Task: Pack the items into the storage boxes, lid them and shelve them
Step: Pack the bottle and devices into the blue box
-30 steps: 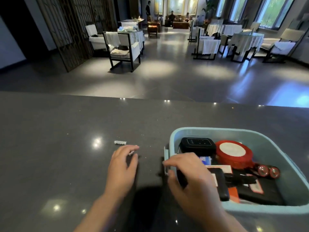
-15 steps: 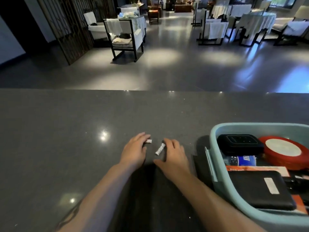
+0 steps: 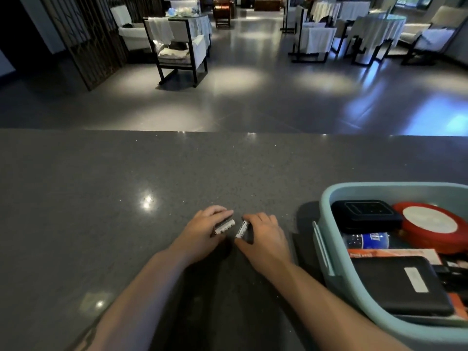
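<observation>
I see both hands low over the dark speckled table (image 3: 101,198), close together near its middle. My left hand (image 3: 202,236) has its fingers curled round a white battery (image 3: 225,227), which shows between fingers and thumb and lies slantwise. My right hand (image 3: 266,239) pinches a second white battery (image 3: 241,229) with printed lettering, between forefinger and thumb, tilted and at or just above the table surface; I cannot tell whether it touches. The two batteries sit just beside each other, apart by a small gap. To the right stands the pale blue storage box (image 3: 326,206), open, without a lid. Inside I see a black case (image 3: 364,215) at the far left corner, a red round tin (image 3: 430,225) beside it, a blue-labelled bottle (image 3: 367,240) below them, and a black wallet-like pouch (image 3: 402,287) nearer me.
</observation>
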{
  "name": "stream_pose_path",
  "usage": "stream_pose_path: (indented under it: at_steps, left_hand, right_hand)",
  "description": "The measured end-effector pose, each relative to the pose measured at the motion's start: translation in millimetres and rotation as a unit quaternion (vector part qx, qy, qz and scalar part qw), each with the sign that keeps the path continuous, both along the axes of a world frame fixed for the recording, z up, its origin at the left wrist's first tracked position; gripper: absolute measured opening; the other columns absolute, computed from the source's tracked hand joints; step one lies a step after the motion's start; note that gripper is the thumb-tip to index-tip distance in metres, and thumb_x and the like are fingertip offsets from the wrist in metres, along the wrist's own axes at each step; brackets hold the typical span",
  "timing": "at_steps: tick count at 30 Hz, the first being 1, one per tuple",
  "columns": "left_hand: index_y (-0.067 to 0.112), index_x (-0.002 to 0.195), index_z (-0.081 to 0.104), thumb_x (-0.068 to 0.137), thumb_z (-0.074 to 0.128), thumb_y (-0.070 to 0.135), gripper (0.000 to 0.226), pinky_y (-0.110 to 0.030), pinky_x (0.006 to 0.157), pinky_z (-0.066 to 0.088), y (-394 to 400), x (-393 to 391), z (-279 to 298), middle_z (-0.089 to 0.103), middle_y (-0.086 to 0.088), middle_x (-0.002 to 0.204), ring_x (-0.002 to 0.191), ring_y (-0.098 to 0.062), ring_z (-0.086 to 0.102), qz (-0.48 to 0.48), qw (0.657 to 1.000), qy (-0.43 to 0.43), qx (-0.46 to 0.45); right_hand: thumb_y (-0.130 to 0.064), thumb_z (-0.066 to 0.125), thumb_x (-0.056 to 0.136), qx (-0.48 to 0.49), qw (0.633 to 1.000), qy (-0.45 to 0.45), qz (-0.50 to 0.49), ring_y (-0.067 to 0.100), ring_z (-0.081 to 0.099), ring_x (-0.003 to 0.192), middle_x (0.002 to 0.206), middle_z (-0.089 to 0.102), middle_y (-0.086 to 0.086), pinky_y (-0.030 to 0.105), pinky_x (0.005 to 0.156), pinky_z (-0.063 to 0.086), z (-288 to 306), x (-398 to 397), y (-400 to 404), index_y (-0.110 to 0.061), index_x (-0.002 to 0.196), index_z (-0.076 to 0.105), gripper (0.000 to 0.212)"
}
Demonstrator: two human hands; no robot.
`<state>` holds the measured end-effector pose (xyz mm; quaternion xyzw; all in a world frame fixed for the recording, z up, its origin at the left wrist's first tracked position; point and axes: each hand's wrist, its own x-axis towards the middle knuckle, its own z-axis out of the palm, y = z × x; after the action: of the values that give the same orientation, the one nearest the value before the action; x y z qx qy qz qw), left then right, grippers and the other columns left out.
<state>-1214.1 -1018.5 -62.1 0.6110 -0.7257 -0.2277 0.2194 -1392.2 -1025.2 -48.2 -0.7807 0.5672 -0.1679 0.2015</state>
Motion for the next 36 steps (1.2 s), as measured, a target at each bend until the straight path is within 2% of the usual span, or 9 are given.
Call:
stream_pose_path:
  at_steps: [4, 7, 15, 19, 23, 28, 30, 33, 36]
  left_hand:
    - [0.026, 0.135, 0.049, 0.083, 0.060, 0.008, 0.056, -0.015, 0.097, 0.034, -5.3, -1.2, 14.9, 0.047, 0.007, 0.125, 0.113, -0.008, 0.048, -0.089, 0.993, -0.031, 0.076]
    - [0.027, 0.128, 0.054, 0.079, 0.061, 0.002, 0.056, -0.006, 0.073, 0.034, -3.2, -8.4, 26.5, 0.047, 0.005, 0.107, 0.080, 0.009, 0.048, -0.118, 0.987, -0.029, 0.107]
    - [0.024, 0.110, 0.057, 0.071, 0.079, 0.018, 0.046, -0.015, 0.068, 0.042, 10.7, -15.2, 24.0, 0.051, 0.003, 0.103, 0.069, -0.009, 0.051, -0.002, 0.998, 0.005, 0.066]
    - [0.025, 0.101, 0.060, 0.048, 0.082, 0.035, 0.058, -0.011, 0.061, 0.043, 34.2, -32.7, 36.0, 0.058, 0.002, 0.082, 0.064, -0.006, 0.054, 0.109, 0.984, 0.136, 0.036]
    - [0.021, 0.103, 0.063, 0.057, 0.085, 0.010, 0.051, -0.007, 0.063, 0.044, 49.1, -84.0, 86.7, 0.061, -0.002, 0.081, 0.063, 0.001, 0.055, 0.139, 0.947, 0.282, -0.064]
    - [0.034, 0.107, 0.062, 0.066, 0.081, 0.033, 0.045, -0.004, 0.074, 0.039, 50.4, -157.6, 130.0, 0.061, 0.016, 0.094, 0.086, 0.004, 0.055, 0.032, 0.976, 0.193, -0.093]
    - [0.032, 0.114, 0.060, 0.068, 0.077, 0.044, 0.051, -0.019, 0.088, 0.041, 46.1, -187.1, 126.3, 0.061, 0.017, 0.105, 0.099, -0.002, 0.053, -0.003, 0.991, 0.082, -0.103]
    - [0.034, 0.119, 0.056, 0.070, 0.071, 0.052, 0.055, -0.030, 0.095, 0.033, 39.0, -214.2, 110.7, 0.058, 0.014, 0.112, 0.115, -0.011, 0.041, 0.022, 0.991, -0.046, -0.124]
    - [0.038, 0.120, 0.054, 0.067, 0.071, 0.054, 0.058, -0.029, 0.096, 0.030, 36.4, -222.2, 100.9, 0.052, 0.013, 0.110, 0.120, -0.012, 0.035, 0.047, 0.989, -0.079, -0.115]
  right_hand:
    - [-0.037, 0.059, 0.084, 0.000, 1.000, 0.003, 0.000, 0.017, 0.041, 0.116, 0.123, 0.052, -0.006, 0.030, 0.092, 0.036, 0.0, -3.9, 5.8, -0.027, 0.128, 0.049, 0.046]
    - [-0.035, 0.059, 0.083, 0.001, 1.000, 0.001, 0.000, 0.018, 0.042, 0.114, 0.121, 0.053, -0.005, 0.030, 0.090, 0.035, 0.6, -6.0, 9.2, -0.027, 0.125, 0.052, 0.043]
    - [-0.034, 0.064, 0.080, 0.043, 0.997, -0.063, -0.010, 0.016, 0.043, 0.116, 0.121, 0.052, -0.005, 0.028, 0.094, 0.037, 20.7, -14.7, 30.2, -0.025, 0.124, 0.053, 0.046]
    - [-0.034, 0.068, 0.081, 0.051, 0.983, -0.176, -0.006, 0.008, 0.043, 0.115, 0.118, 0.049, -0.011, 0.019, 0.095, 0.036, 67.1, -22.5, 58.9, -0.028, 0.125, 0.052, 0.047]
    - [-0.039, 0.067, 0.082, -0.029, 0.977, -0.211, 0.009, -0.003, 0.042, 0.113, 0.116, 0.046, -0.022, 0.014, 0.098, 0.035, 123.5, -72.2, 85.4, -0.033, 0.130, 0.049, 0.052]
    - [-0.036, 0.076, 0.073, -0.113, 0.977, -0.104, -0.146, 0.009, 0.058, 0.100, 0.103, 0.064, -0.011, 0.026, 0.089, 0.046, 131.1, -179.9, 64.5, -0.024, 0.117, 0.059, 0.049]
    - [-0.037, 0.077, 0.069, -0.084, 0.977, -0.043, -0.190, 0.013, 0.059, 0.100, 0.098, 0.065, -0.009, 0.031, 0.086, 0.048, 117.4, -206.6, 52.1, -0.023, 0.111, 0.062, 0.047]
    - [-0.043, 0.073, 0.071, -0.052, 0.985, 0.021, -0.166, 0.018, 0.053, 0.104, 0.100, 0.065, -0.007, 0.033, 0.083, 0.044, 100.0, -215.1, 45.7, -0.027, 0.108, 0.059, 0.043]
    - [-0.051, 0.066, 0.077, -0.062, 0.986, 0.092, -0.125, 0.018, 0.050, 0.104, 0.100, 0.065, -0.007, 0.034, 0.083, 0.038, 93.2, -210.8, 46.7, -0.029, 0.105, 0.058, 0.036]
